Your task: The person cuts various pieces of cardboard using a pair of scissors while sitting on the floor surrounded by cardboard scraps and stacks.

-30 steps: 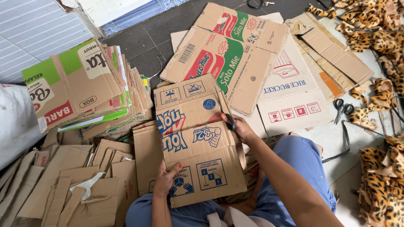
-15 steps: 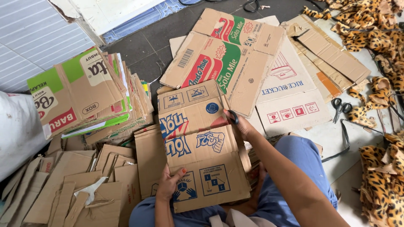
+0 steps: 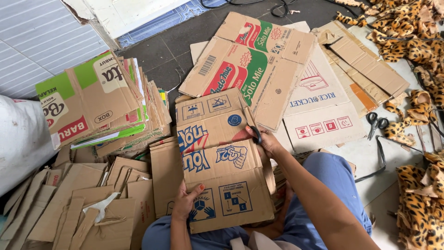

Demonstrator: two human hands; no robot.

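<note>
Frame centre: flattened cardboard box across my lap. My left hand pinches its lower edge; right hand, closed round dark cutter, at its right edge. Step: trimming, I judge; next move needs steady panel.

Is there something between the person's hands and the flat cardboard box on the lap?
Nothing visible. The left hand already grips the lower left edge of the cardboard box, and the right hand rests on its right edge with a small dark tool.

Left hand and right hand, fingers curled.
</note>
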